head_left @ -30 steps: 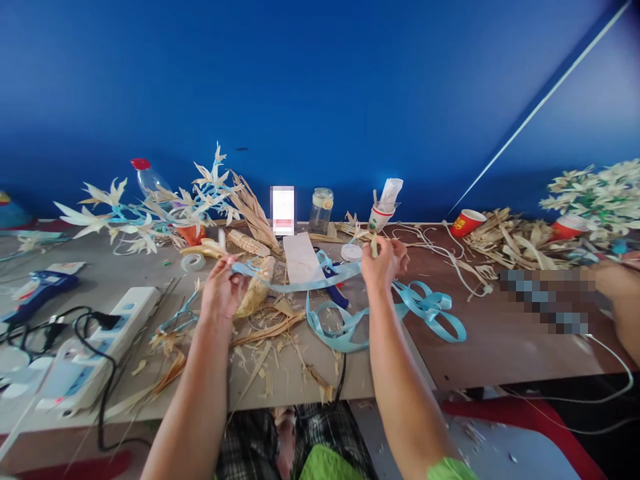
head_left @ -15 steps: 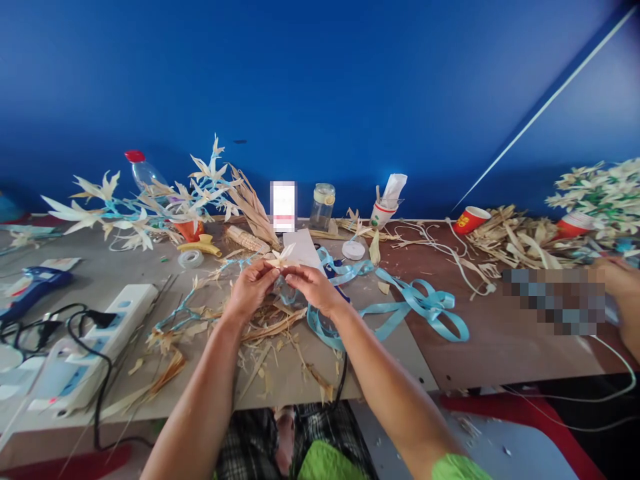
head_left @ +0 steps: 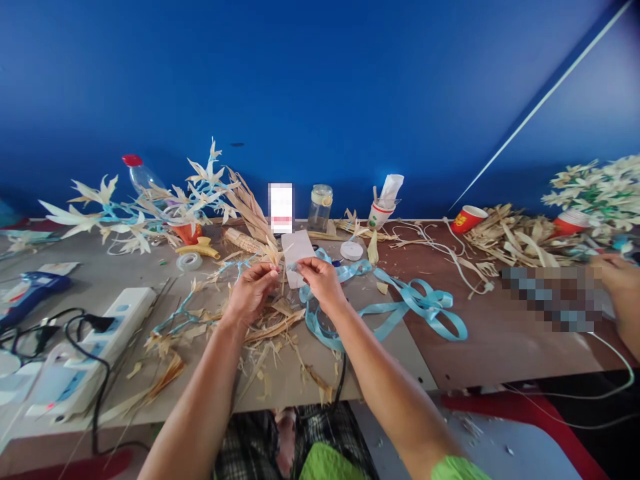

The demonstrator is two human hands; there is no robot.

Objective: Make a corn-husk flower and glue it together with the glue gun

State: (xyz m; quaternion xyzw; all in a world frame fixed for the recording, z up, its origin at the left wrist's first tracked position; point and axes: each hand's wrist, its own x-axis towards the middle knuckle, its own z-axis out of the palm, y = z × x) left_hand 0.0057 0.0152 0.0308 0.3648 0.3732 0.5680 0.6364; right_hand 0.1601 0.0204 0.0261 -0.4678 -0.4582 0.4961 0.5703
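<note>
My left hand [head_left: 254, 291] pinches the base of a small pale corn husk flower [head_left: 273, 255], whose petals point up above the fingertips. Just to its right, my right hand [head_left: 321, 283] is closed, thumb against fingers, with a small bluish or clear bit at the tips that is too small to name. A gap separates the two hands. Behind them a sheet of white paper [head_left: 299, 245] lies on the table. Light blue ribbon [head_left: 430, 300] runs in loops from beside my right hand to the right. Beneath my hands are dry husk strips [head_left: 277, 327].
At left are a white power strip [head_left: 120, 320], a blue glue gun [head_left: 43, 293] and husk-flower branches [head_left: 145, 213]. Along the wall stand a glass bottle [head_left: 320, 208], a paper cup [head_left: 381, 215] and a red cup [head_left: 469, 219]. Another person's hand [head_left: 613, 273] is at far right.
My hands, close together before, have moved apart. The husk flower has stayed in my left hand and now tilts more upright; my right hand has come away from it to the right.
</note>
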